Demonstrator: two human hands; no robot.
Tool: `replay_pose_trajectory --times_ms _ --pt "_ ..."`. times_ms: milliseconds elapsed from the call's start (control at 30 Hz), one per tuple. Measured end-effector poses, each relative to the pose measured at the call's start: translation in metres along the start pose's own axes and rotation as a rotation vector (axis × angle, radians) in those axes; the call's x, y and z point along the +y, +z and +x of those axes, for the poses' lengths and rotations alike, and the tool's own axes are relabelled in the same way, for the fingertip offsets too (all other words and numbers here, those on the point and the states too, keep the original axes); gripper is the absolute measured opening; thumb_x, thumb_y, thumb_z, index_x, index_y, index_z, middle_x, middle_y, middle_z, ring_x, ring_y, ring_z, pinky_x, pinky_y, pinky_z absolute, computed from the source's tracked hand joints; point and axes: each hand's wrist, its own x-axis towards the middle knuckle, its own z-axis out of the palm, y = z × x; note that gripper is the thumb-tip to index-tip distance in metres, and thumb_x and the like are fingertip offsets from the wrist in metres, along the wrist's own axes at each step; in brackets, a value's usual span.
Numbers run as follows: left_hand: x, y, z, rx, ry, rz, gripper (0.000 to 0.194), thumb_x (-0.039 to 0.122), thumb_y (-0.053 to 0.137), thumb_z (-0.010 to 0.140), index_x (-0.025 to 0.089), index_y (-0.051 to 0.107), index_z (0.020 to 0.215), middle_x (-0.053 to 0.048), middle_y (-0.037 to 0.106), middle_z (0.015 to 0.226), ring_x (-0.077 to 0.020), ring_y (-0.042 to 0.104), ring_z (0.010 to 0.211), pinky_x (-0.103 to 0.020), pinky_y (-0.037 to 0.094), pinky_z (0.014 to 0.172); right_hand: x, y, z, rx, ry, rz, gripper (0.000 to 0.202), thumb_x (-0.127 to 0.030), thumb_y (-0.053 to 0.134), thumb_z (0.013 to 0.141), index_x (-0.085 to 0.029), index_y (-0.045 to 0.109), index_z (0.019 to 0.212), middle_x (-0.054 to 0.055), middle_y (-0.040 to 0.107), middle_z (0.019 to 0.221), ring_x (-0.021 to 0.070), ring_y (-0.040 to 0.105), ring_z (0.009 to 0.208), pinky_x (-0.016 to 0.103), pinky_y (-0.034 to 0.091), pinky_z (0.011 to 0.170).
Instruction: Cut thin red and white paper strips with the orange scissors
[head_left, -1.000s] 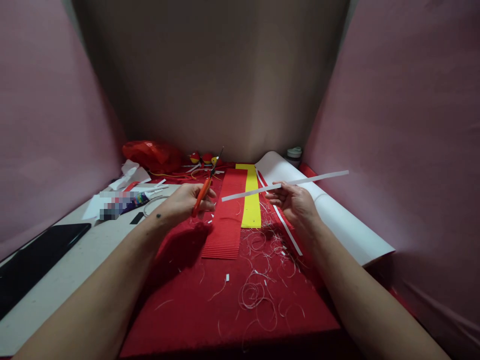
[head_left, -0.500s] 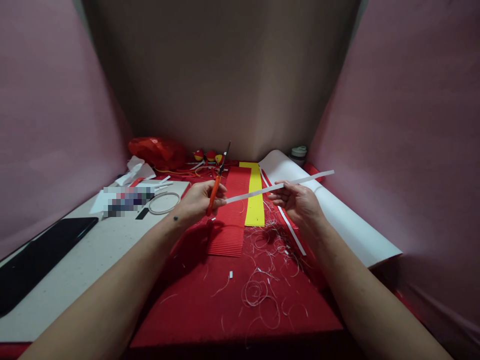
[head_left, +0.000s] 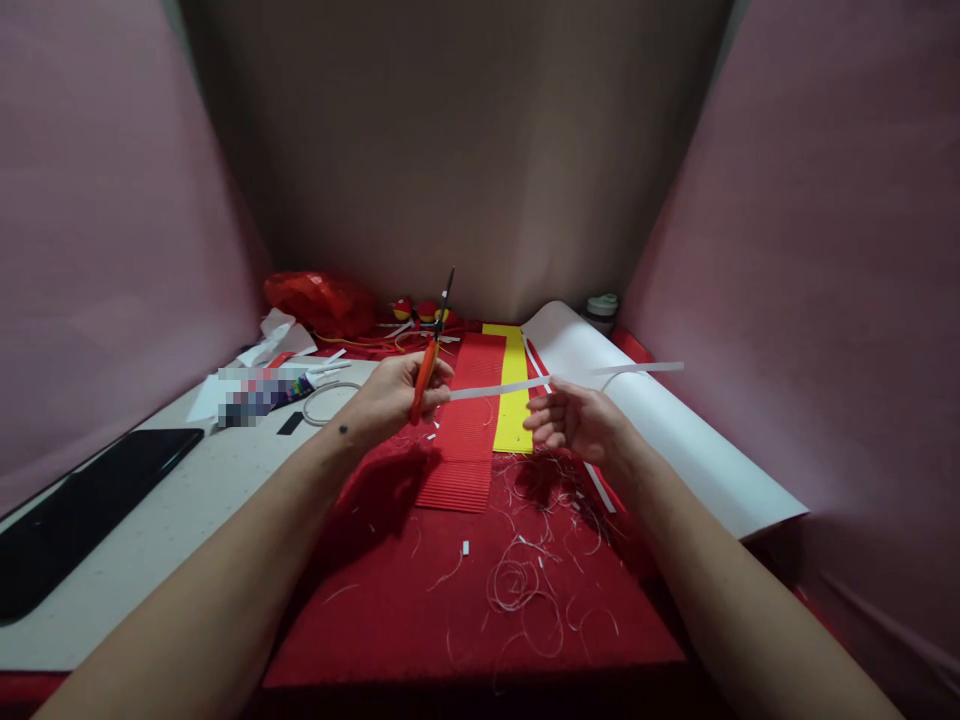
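My left hand holds orange-handled scissors, blades pointing up and away, and pinches the left end of a narrow white strip. The strip runs right to my right hand, whose thumb and forefinger grip it while the other fingers are loosely spread. Beyond that hand the strip's far end shows over the white sheet. Below the strip lie a pleated red sheet and a folded yellow sheet.
Loose threads and small white scraps lie on the red cloth. A black phone-like slab and a wire ring are left. A rolled white sheet lies right, a red bag at the back.
My right hand has moved slightly down and left along the strip. The strip's right end hangs lower and further right. The scissors have shifted slightly in my left hand.
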Motion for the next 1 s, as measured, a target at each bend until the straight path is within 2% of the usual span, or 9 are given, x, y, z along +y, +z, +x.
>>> replay_pose_trajectory --times_ms 67,167,267,400,567,667,767,900,1000 --pt "0.001 0.0 0.0 -0.004 -0.004 -0.012 0.02 0.014 0.06 0.068 0.013 0.053 0.086 0.004 0.052 0.062 -0.0041 0.045 0.042 -0.017 0.035 0.039 -0.002 0.011 -0.007 -0.09 -0.059 -0.187 0.031 -0.034 0.044 0.083 -0.011 0.062 0.073 0.008 0.065 0.058 0.0146 0.06 0.043 0.023 0.043 0.038" --pt "0.003 0.0 -0.001 -0.009 -0.006 -0.033 0.02 0.011 0.059 0.066 0.013 0.052 0.085 0.004 0.051 0.063 -0.0034 0.044 0.041 -0.017 0.035 0.038 -0.011 0.031 -0.012 0.061 -0.514 -0.528 0.022 -0.032 0.051 0.08 -0.014 0.063 0.077 0.003 0.062 0.061 0.0099 0.052 0.044 0.022 0.04 0.042" --pt "0.004 -0.001 -0.002 -0.001 0.011 -0.051 0.021 0.01 0.058 0.065 0.013 0.052 0.085 0.005 0.051 0.063 -0.0031 0.043 0.041 -0.016 0.034 0.037 -0.021 0.047 -0.005 0.167 -0.906 -1.075 0.015 -0.021 0.056 0.077 -0.017 0.068 0.083 0.005 0.061 0.076 0.0117 0.052 0.063 0.026 0.04 0.058" --pt "0.002 -0.002 -0.002 0.011 0.048 -0.075 0.021 0.011 0.058 0.064 0.013 0.053 0.085 0.005 0.052 0.063 -0.0038 0.044 0.042 -0.017 0.035 0.038 -0.029 0.056 0.011 0.116 -0.868 -1.555 0.013 -0.018 0.057 0.077 -0.019 0.069 0.077 0.005 0.061 0.078 0.0127 0.05 0.065 0.026 0.032 0.055" --pt "0.008 -0.005 -0.006 0.132 0.139 -0.124 0.024 0.018 0.062 0.066 0.013 0.056 0.089 0.003 0.057 0.066 -0.0047 0.046 0.043 -0.018 0.037 0.041 -0.051 0.069 -0.006 0.114 -0.859 -1.749 0.017 -0.012 0.052 0.076 -0.015 0.066 0.066 0.004 0.059 0.068 0.0106 0.046 0.058 0.026 0.026 0.049" --pt "0.006 -0.012 -0.005 0.271 0.115 -0.192 0.026 0.021 0.064 0.066 0.011 0.057 0.089 0.003 0.056 0.057 -0.0062 0.048 0.043 -0.019 0.036 0.042 -0.079 0.084 -0.048 0.075 -0.851 -1.563 0.014 -0.014 0.057 0.073 -0.014 0.063 0.06 0.0 0.053 0.056 0.0073 0.043 0.051 0.024 0.028 0.048" --pt "-0.004 -0.017 0.001 0.296 0.044 -0.29 0.025 0.02 0.068 0.061 0.01 0.057 0.082 0.003 0.055 0.051 -0.0065 0.047 0.041 -0.018 0.03 0.039 -0.111 0.092 -0.1 -0.171 -0.598 -1.152 0.009 -0.019 0.061 0.073 -0.014 0.065 0.065 -0.005 0.046 0.045 0.0037 0.039 0.04 0.02 0.028 0.04" --pt "-0.018 -0.015 0.009 0.24 -0.028 -0.394 0.029 0.019 0.066 0.057 0.012 0.056 0.083 0.0 0.061 0.058 -0.0071 0.049 0.041 -0.018 0.026 0.037 -0.148 0.086 -0.148 0.0 -0.555 -0.663 0.014 -0.017 0.056 0.075 -0.015 0.064 0.065 -0.005 0.051 0.046 0.0003 0.042 0.035 0.016 0.018 0.035" --pt "-0.021 -0.009 0.01 0.226 -0.028 -0.378 0.028 0.018 0.065 0.056 0.012 0.055 0.081 -0.001 0.061 0.057 -0.0072 0.048 0.04 -0.018 0.025 0.036 -0.157 0.078 -0.155 0.116 -0.525 -0.396 0.034 -0.012 0.032 0.086 -0.012 0.062 0.07 -0.006 0.055 0.059 -0.0059 0.041 0.038 0.014 0.016 0.036"
